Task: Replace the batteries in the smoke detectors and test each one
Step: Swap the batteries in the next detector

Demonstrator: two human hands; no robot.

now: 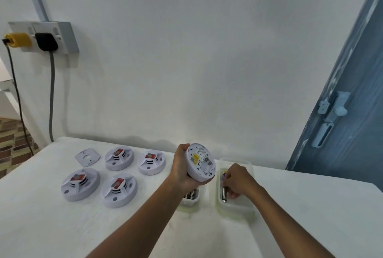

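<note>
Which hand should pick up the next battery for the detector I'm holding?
Right. The right hand is already in the right container on a battery; the left hand holds the detector.

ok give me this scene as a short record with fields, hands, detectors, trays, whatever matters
left hand: holds round white smoke detector up, back side showing, yellow label visible
right hand: inside right clear plastic tray, fingers on a battery
left clear plastic tray: holds black batteries, partly hidden by the left arm
detectors on white table: four, face up, each with a red tag
square white mounting plate: flat, behind the four
wall socket: yellow and black plugs in
</note>
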